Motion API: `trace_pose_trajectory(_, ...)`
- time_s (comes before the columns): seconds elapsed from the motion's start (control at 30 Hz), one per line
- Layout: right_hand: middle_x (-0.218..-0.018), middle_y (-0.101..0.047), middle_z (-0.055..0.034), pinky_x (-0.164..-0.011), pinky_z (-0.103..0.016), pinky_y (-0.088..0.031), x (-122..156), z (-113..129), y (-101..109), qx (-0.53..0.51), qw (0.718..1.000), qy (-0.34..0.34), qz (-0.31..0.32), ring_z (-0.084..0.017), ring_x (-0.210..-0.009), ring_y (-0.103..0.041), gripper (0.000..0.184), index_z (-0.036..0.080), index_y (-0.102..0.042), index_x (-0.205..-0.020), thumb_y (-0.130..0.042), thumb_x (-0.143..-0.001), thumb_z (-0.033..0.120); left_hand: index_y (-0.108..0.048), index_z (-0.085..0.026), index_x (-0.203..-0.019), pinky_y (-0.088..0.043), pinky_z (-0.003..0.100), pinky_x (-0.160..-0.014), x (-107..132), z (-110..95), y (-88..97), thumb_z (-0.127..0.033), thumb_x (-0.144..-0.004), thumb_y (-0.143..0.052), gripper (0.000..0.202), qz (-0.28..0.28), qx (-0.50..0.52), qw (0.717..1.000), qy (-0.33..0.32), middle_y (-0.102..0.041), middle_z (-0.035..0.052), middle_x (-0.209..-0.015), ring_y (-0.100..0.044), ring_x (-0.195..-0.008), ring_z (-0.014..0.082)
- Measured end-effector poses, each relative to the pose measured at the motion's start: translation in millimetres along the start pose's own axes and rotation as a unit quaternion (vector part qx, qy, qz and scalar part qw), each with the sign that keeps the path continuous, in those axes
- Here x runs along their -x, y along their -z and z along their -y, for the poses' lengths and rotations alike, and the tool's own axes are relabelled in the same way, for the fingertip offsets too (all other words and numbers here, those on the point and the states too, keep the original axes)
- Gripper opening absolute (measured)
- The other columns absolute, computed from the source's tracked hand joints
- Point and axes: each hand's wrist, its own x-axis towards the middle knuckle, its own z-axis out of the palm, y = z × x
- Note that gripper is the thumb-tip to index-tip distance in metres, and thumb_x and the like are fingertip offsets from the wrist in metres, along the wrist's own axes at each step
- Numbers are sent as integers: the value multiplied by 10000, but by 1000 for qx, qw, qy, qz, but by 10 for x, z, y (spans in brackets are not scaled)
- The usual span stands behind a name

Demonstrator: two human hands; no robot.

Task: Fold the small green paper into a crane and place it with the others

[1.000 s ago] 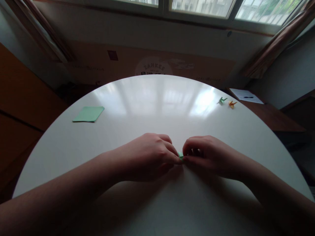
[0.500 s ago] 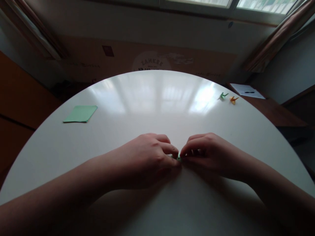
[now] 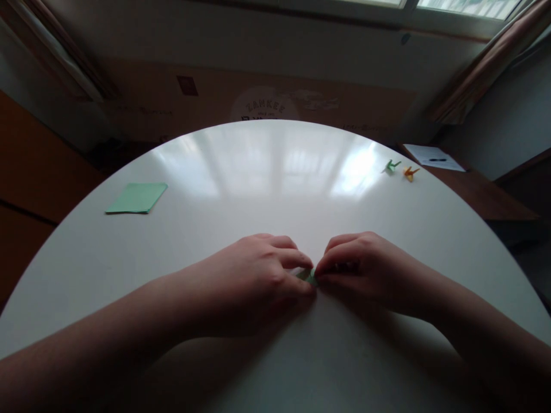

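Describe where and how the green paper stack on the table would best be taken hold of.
Probably by its near right corner, coming in low from the near right, the side where the left hand is. The green paper stack lies flat on the white table, so a pinch across its thin edge suits it. Whether that corner lifts off the tabletop is too small to tell.

Green paper [image 3: 310, 277] btwn fingertips: mostly hidden, shape can't tell. L hand [image 3: 258, 275]: lower fingers hidden. R hand [image 3: 365, 261]: curled fingers lost in shadow. Forearms [image 3: 129, 315] cut off by frame edges, as is table [image 3: 275, 212] nearer than fingers. Far beyond fingers: lettering [image 3: 266, 107] partly hid, window [image 3: 469, 7] cut off; far R, crane-like figures' [image 3: 391, 166] folds too sm. to tell.
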Motion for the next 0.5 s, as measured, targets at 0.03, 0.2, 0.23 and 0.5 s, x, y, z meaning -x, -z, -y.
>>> trace_pose_trajectory(0.03,-827,-725,22,-652,-203,-482,4,1,2,-2,1000,-1,2,-99,-696,-656,150,238,-781,-848,-679,-837,128,-733,-275,-980,-508,335,-807,-1,3,-2,-223,-929,-597,154,-3,11,1000,-4,-731,35,-1108,-651,-929,212)
trace_pose_trajectory(0.2,-834,-717,18,-653,-197,-484,16,20,11,-7,1000,4,11,-94,-697,-660,160,242,-791,-867,-666,-856,143,-729,-277,-989,-524,329,-823,-2,17,-17,-180,-941,-567,195,-12,34,999,-13,-752,38,-1017,-670,-914,209)
trace_pose_trajectory(0.23,-832,-716,14,-648,-199,-483,16,26,11,-6,1000,4,10,-96,-695,-660,161,240,-792,-871,-664,-857,143,-728,-274,-986,-525,330,-827,-2,19,-18,-179,-942,-566,194,-13,35,999,-15,-752,40,-1017,-671,-911,209)
trace_pose_trajectory(0.5,-819,-723,18,-635,-211,-470,5,47,-22,3,1000,-9,-16,-100,-683,-649,160,232,-785,-827,-672,-834,119,-719,-236,-966,-527,326,-818,-2,24,-8,-179,-938,-562,170,-10,3,999,-31,-738,67,-1048,-660,-920,217)
